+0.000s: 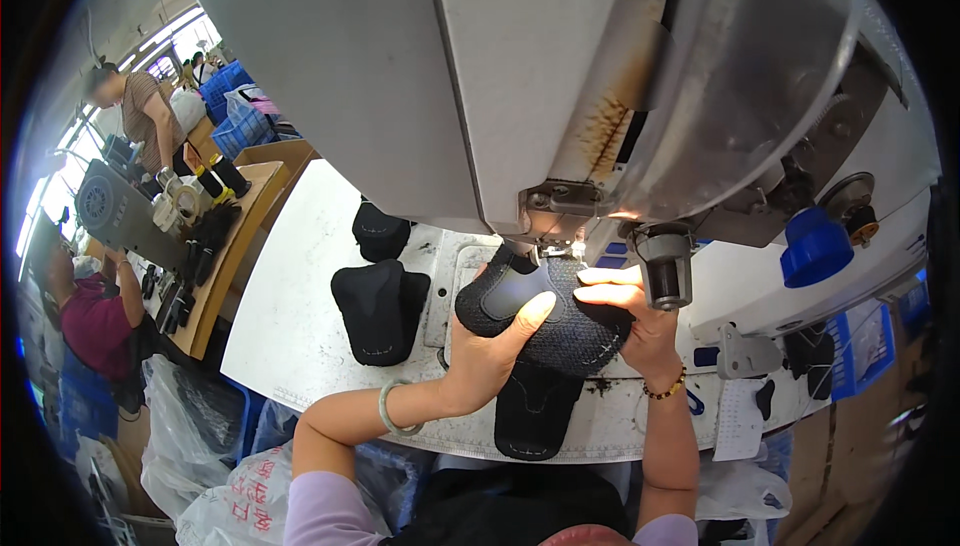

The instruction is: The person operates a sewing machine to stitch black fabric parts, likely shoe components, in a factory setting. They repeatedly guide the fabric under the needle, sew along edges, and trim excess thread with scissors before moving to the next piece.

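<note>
Under the sewing machine [560, 76] head, left hand [490, 351] and right hand [630, 321] both grip a dark shoe piece [560, 331], pressing it on the white table [300, 286] at the needle (needle tip hidden). Left thumb lies on top. More black pieces [380, 311] lie just left, apart.

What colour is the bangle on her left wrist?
Pale jade green bangle, clearest in the head view.
</note>
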`<state>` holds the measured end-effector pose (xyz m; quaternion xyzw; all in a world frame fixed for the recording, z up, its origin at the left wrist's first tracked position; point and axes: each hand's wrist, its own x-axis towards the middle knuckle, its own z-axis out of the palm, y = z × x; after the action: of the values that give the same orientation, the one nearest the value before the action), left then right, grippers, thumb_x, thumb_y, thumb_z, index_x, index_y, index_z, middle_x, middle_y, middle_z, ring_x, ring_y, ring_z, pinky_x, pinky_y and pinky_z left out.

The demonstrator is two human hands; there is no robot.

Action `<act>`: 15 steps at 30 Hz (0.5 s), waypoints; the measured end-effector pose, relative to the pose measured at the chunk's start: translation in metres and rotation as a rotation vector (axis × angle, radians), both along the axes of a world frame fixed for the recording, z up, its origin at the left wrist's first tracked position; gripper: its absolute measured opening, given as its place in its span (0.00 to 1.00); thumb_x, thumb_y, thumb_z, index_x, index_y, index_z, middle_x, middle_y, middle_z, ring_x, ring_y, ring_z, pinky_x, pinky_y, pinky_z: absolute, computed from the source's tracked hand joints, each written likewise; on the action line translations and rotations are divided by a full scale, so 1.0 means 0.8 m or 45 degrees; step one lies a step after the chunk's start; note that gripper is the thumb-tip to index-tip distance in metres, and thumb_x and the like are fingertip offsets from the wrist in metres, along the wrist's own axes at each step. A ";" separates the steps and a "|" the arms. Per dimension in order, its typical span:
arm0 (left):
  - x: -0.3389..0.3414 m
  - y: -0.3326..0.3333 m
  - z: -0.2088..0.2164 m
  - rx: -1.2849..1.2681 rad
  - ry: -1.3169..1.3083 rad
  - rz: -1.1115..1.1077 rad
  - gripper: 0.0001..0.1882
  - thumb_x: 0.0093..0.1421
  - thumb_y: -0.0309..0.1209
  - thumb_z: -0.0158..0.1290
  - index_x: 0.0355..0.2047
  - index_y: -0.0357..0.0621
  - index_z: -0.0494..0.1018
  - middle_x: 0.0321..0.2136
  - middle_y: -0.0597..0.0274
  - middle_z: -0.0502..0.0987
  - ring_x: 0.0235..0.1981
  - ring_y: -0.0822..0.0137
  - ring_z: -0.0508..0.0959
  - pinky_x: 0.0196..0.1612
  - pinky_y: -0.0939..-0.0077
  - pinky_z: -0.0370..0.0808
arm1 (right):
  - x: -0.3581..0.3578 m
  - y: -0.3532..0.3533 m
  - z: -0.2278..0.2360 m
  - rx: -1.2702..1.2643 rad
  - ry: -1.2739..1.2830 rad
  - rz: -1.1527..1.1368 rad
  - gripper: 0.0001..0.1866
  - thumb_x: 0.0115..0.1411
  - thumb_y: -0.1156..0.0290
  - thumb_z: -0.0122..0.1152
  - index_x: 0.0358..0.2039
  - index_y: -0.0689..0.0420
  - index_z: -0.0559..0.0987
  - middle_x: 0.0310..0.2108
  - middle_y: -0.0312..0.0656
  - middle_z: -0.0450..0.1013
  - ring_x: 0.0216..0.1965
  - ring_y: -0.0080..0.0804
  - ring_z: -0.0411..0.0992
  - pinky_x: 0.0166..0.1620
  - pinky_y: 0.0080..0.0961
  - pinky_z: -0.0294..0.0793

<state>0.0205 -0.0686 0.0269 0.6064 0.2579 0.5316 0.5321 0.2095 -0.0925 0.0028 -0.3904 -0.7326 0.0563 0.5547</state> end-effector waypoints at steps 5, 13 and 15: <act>0.000 0.006 0.001 0.023 0.038 0.005 0.12 0.55 0.24 0.56 0.40 0.34 0.70 0.33 0.64 0.76 0.33 0.76 0.74 0.38 0.81 0.71 | 0.002 0.002 -0.005 0.029 -0.039 -0.075 0.16 0.45 0.84 0.57 0.35 0.56 0.80 0.40 0.41 0.77 0.38 0.31 0.73 0.44 0.24 0.70; -0.004 0.023 0.005 -0.141 -0.001 0.006 0.16 0.54 0.26 0.58 0.41 0.35 0.70 0.34 0.62 0.76 0.34 0.75 0.75 0.38 0.80 0.72 | -0.004 0.003 0.005 0.031 -0.068 -0.074 0.21 0.42 0.88 0.51 0.36 0.55 0.81 0.39 0.42 0.77 0.39 0.32 0.74 0.45 0.26 0.71; -0.007 0.025 0.004 -0.242 -0.045 -0.022 0.15 0.54 0.27 0.57 0.41 0.36 0.70 0.34 0.62 0.75 0.34 0.75 0.74 0.39 0.80 0.72 | -0.003 0.004 0.000 0.033 -0.134 -0.121 0.21 0.43 0.87 0.51 0.36 0.56 0.81 0.39 0.42 0.77 0.38 0.32 0.74 0.45 0.26 0.71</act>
<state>0.0146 -0.0483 0.0303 0.5459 0.2925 0.5106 0.5964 0.2074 -0.0896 0.0031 -0.4198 -0.7421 -0.0003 0.5225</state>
